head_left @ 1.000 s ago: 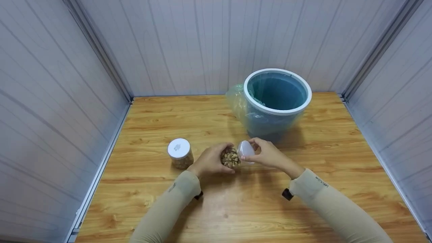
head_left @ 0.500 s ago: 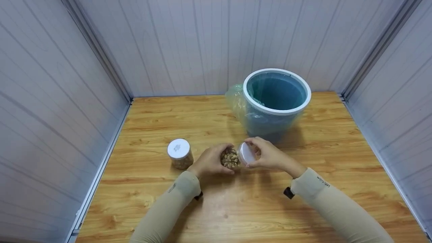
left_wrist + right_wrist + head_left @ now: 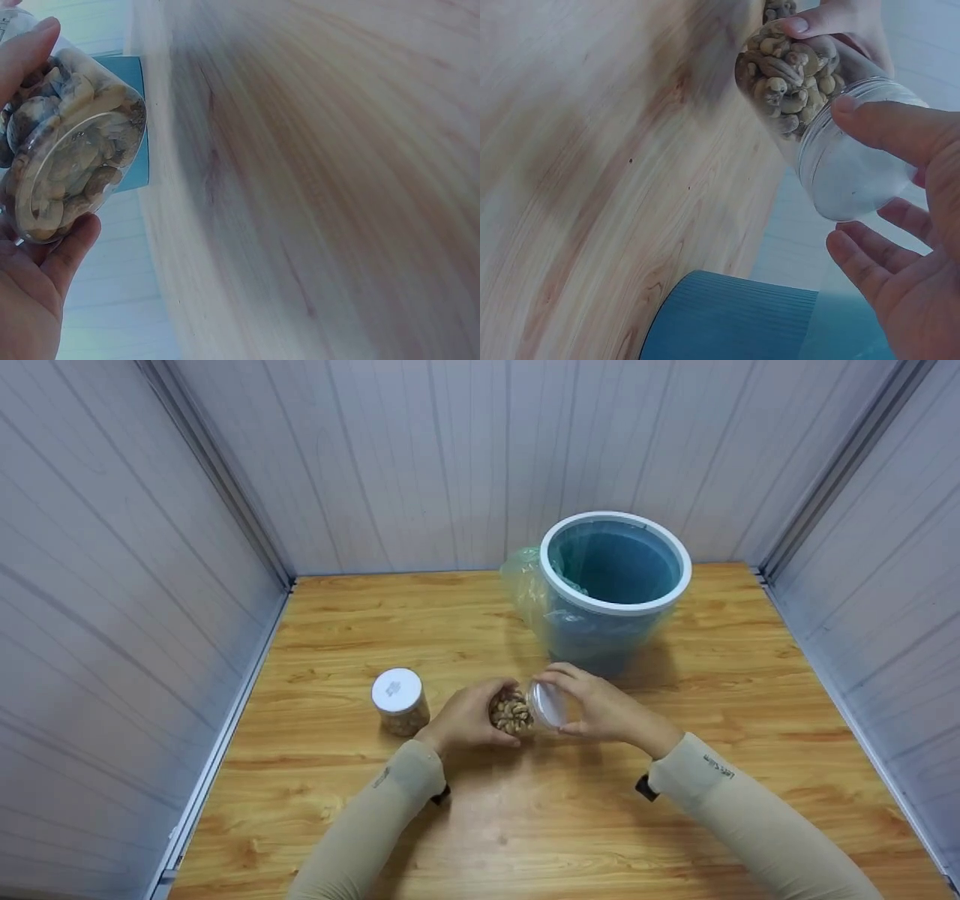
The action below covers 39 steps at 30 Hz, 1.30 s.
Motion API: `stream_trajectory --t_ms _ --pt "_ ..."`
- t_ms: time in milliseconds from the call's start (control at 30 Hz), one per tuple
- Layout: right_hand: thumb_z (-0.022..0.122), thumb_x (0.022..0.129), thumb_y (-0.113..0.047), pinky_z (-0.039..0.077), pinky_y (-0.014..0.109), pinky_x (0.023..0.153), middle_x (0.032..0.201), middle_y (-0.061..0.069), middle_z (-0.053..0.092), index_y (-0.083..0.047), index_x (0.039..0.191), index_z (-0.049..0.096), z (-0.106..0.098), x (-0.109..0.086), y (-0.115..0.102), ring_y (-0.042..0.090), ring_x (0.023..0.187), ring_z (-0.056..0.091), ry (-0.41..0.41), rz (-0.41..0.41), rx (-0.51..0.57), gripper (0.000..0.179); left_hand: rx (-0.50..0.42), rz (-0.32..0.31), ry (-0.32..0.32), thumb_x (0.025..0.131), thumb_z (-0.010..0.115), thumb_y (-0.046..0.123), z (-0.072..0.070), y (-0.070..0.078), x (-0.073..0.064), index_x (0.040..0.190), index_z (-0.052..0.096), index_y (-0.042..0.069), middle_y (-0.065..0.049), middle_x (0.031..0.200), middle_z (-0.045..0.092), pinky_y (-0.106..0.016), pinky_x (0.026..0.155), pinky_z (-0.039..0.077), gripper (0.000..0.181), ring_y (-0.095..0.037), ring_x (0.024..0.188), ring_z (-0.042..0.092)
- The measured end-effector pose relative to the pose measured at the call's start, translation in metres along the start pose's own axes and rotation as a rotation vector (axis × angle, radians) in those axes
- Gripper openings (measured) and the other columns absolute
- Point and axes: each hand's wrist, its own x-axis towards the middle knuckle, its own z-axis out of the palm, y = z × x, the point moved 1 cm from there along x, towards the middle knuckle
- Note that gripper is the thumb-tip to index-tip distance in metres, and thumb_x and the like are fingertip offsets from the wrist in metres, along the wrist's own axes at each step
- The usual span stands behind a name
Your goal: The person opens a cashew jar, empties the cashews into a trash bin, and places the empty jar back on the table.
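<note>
My left hand (image 3: 466, 720) grips a clear jar of mixed nuts (image 3: 510, 711) around its body. The jar is tilted on its side, its base toward the left wrist camera and its white lid (image 3: 549, 705) to the right. In the left wrist view, the jar's rounded base (image 3: 75, 169) shows nuts pressed against the plastic. My right hand (image 3: 604, 711) holds the lid by its edge, thumb on one side and fingers spread around the other. The right wrist view shows the lid (image 3: 862, 176) at the jar's mouth, with the thumb on its rim.
A second jar (image 3: 399, 691) with a white lid stands upright on the wooden table (image 3: 337, 810), left of my left hand. Behind my right hand is a blue-green bin (image 3: 607, 630) with a white rim and a plastic bag liner (image 3: 529, 585). Pale panel walls enclose three sides.
My right hand has shifted its fingers around the lid, its thumb moving nearer to me and its grip spreading wider. The left hand and its jar stay almost still.
</note>
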Motion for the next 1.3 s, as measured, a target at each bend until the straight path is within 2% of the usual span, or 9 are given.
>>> stream_trajectory --t_ms 133,233,367,467,600,767,1033,1200,1300 --pt "0.097 0.079 -0.009 0.056 0.058 0.113 0.158 0.018 0.052 -0.014 0.156 0.054 0.001 -0.001 0.001 0.042 0.137 0.061 -0.005 0.007 0.009 0.088 0.007 0.006 -0.004 0.071 0.104 0.036 0.001 -0.001 -0.001 0.153 0.057 0.02 -0.001 0.144 0.069 -0.042 0.116 0.054 0.095 -0.022 0.129 0.067" --pt "0.099 0.08 -0.019 0.054 0.058 0.116 0.158 0.017 0.051 -0.014 0.158 0.054 0.002 0.0 0.001 0.04 0.139 0.059 0.007 0.045 0.042 0.09 0.016 0.007 -0.003 0.072 0.104 0.037 0.001 -0.002 0.0 0.153 0.057 0.02 -0.001 0.144 0.069 -0.042 0.116 0.054 0.095 -0.021 0.13 0.067" --pt "0.097 0.082 -0.038 0.057 0.057 0.111 0.152 0.016 0.056 -0.011 0.158 0.053 0.004 0.001 0.001 0.036 0.133 0.063 0.047 0.127 0.1 0.092 0.012 0.003 0.0 0.071 0.104 0.038 0.001 -0.002 0.0 0.154 0.057 0.019 0.0 0.146 0.068 -0.042 0.117 0.053 0.097 -0.021 0.131 0.066" --pt "0.092 0.086 -0.044 0.061 0.057 0.102 0.142 0.018 0.063 -0.006 0.156 0.054 0.005 0.003 0.001 0.034 0.121 0.067 0.076 0.204 0.155 0.089 0.006 0.002 0.004 0.071 0.104 0.036 0.0 -0.002 0.0 0.154 0.056 0.017 -0.001 0.145 0.068 -0.043 0.118 0.053 0.097 -0.022 0.131 0.066" --pt "0.086 0.092 -0.045 0.063 0.054 0.096 0.133 0.021 0.068 0.0 0.151 0.057 0.004 0.006 -0.001 0.032 0.11 0.069 0.096 0.319 0.226 0.079 0.016 0.006 0.009 0.072 0.104 0.033 0.0 0.0 0.0 0.155 0.056 0.016 -0.003 0.146 0.068 -0.044 0.118 0.053 0.097 -0.023 0.131 0.067" --pt "0.082 0.095 -0.046 0.06 0.05 0.094 0.122 0.018 0.072 0.002 0.142 0.063 0.003 0.008 -0.003 0.031 0.108 0.068 0.092 0.415 0.253 0.07 0.036 0.014 0.011 0.072 0.104 0.033 0.0 0.001 0.0 0.154 0.056 0.015 -0.003 0.146 0.068 -0.044 0.117 0.053 0.097 -0.024 0.131 0.067" --pt "0.081 0.095 -0.05 0.059 0.045 0.092 0.117 0.015 0.074 0.002 0.138 0.064 0.005 0.01 -0.004 0.028 0.106 0.067 0.045 0.475 0.304 0.069 0.02 0.029 0.007 0.072 0.104 0.034 0.0 0.001 0.001 0.155 0.055 0.011 -0.004 0.146 0.068 -0.043 0.119 0.052 0.099 -0.024 0.131 0.067" --pt "0.085 0.093 -0.05 0.059 0.045 0.094 0.124 0.015 0.072 -0.002 0.14 0.064 0.005 0.009 -0.005 0.033 0.112 0.066 0.039 0.45 0.313 0.071 0.011 0.023 0.005 0.072 0.104 0.034 -0.001 0.002 0.0 0.155 0.055 0.014 -0.003 0.146 0.068 -0.043 0.119 0.052 0.098 -0.023 0.131 0.067" --pt "0.088 0.091 -0.045 0.059 0.045 0.093 0.129 0.017 0.069 -0.001 0.143 0.062 0.004 0.009 -0.005 0.033 0.112 0.065 0.035 0.4 0.3 0.073 0.011 0.02 0.005 0.072 0.104 0.032 0.0 0.001 -0.001 0.154 0.056 0.017 -0.002 0.145 0.068 -0.042 0.118 0.052 0.097 -0.022 0.131 0.066"
